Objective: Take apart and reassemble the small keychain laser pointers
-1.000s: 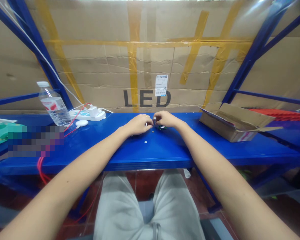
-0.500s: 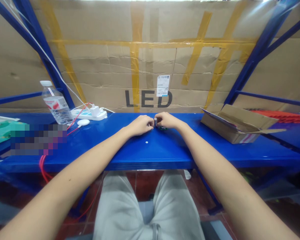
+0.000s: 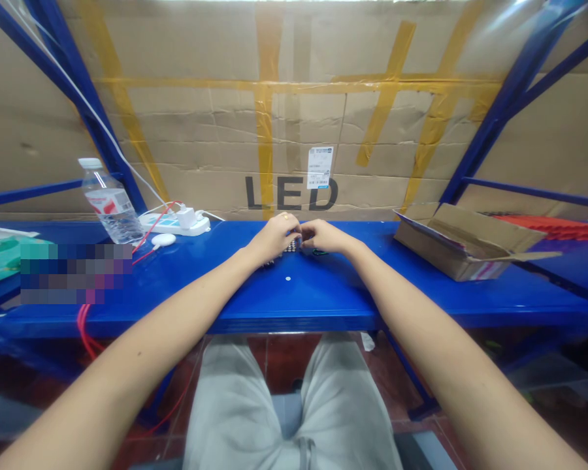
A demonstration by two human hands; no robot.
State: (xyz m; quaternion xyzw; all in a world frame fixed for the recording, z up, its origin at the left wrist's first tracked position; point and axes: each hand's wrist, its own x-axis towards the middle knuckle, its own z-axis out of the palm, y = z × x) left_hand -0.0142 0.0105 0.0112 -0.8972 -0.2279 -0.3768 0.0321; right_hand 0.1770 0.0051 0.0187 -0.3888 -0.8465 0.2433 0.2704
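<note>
My left hand [image 3: 279,236] is closed, its fingers curled over the top of a small cluster of silvery beads [image 3: 292,246] on the blue table. From the other side, my right hand [image 3: 327,237] is closed too, with its fingertips pressed against the cluster's right end. More small silvery beads [image 3: 270,262] lie under the left wrist, partly covered by it. A small dark item with a green edge [image 3: 319,252] rests beneath the right palm, mostly hidden. Nearer the table's front edge lies a small white disc [image 3: 288,279].
An open cardboard box [image 3: 470,251] stands on the right of the blue table [image 3: 294,303], with red material [image 3: 549,228] behind it. To the left are a water bottle [image 3: 110,205], a power strip [image 3: 196,225], a round white charger [image 3: 163,240] and red cables [image 3: 84,326]. A large carton [image 3: 215,143] stands behind.
My left hand has risen slightly and shifted left, so the silvery beads beneath it show. The upright silvery piece at my right fingertips is now mostly covered, and my right hand has barely moved.
</note>
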